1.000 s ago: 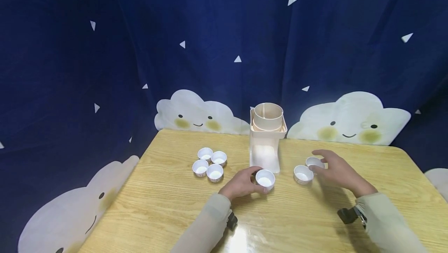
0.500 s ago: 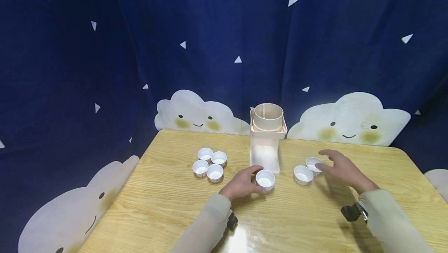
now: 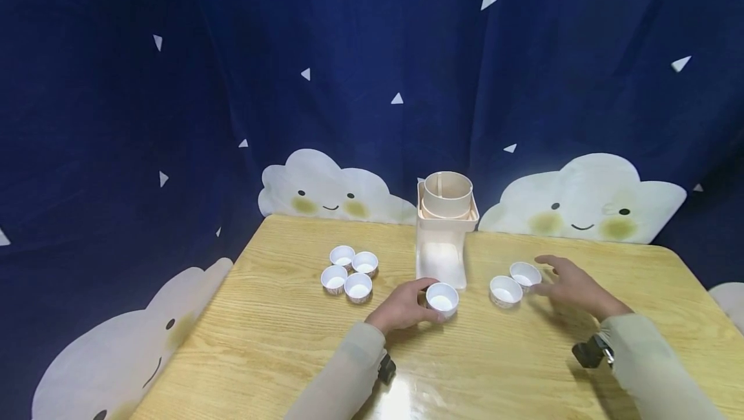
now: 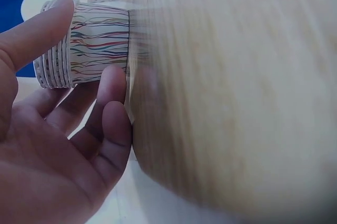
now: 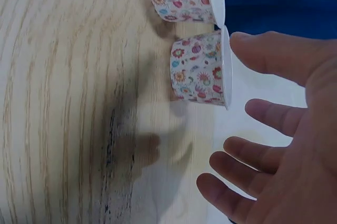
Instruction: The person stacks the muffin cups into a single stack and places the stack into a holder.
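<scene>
Behind the tabletop (image 3: 250,355) we see a navy curtain (image 3: 349,26) scattered with small white triangles (image 3: 397,99). Smiling white clouds (image 3: 316,174) with yellow cheeks line its lower part. We notice the tabletop's light wood grain, rounded far corners and a bright patch of glare (image 3: 395,397).

Stripes, flowers and navy on my remote feeds.
I read the striped cup (image 4: 100,37) as white with wavy red, green and blue lines, its nested rims (image 4: 59,65) pale with dark speckles. The floral cups (image 5: 202,71) carry red, orange and blue blossoms on white. The cluster of four cups (image 3: 358,285) looks white inside; their outer print is too small for me to name. I see a pinkish-cream holder (image 3: 444,242), a honey-yellow table (image 3: 232,355) with streaked grain, beige-grey sleeves (image 3: 340,378), and a navy curtain (image 3: 349,52) with white triangles and white, yellow-cheeked clouds (image 3: 325,181).
</scene>
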Available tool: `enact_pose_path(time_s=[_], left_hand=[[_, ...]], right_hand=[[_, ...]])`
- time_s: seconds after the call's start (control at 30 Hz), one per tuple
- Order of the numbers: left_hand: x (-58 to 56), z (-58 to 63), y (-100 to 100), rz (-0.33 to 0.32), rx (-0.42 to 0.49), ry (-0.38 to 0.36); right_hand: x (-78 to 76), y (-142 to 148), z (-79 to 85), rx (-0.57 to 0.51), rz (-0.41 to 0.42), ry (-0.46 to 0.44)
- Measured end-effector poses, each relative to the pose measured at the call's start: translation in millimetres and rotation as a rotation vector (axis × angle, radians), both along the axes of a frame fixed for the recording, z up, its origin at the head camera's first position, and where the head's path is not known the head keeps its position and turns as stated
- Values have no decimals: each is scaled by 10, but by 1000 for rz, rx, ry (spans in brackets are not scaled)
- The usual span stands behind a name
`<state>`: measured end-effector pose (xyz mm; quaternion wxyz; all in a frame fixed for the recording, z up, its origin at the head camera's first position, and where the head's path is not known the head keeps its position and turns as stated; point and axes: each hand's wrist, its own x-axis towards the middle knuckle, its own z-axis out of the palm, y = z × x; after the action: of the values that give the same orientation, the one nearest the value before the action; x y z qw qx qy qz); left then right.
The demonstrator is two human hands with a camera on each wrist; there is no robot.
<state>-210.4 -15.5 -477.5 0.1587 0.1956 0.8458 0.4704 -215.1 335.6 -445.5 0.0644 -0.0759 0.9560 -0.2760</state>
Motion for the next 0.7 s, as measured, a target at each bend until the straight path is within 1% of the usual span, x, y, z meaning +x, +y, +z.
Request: enact_pose_path(time_s=[0.27,0.4,0.6,0.7], left_hand=[[-5,-1,-5,-8,2,4],[-7,-5,-12,-18,13,3],[-20,-12,-12,-28,13,10],[-22,-12,-12,-26,13,4]], right_hand=[[-62,-21,-68,17,83,112],[-82,-29,-92,39,94,109],[-103,-45,-98,70,78,74],[-109,-52,-109,73,71,79]])
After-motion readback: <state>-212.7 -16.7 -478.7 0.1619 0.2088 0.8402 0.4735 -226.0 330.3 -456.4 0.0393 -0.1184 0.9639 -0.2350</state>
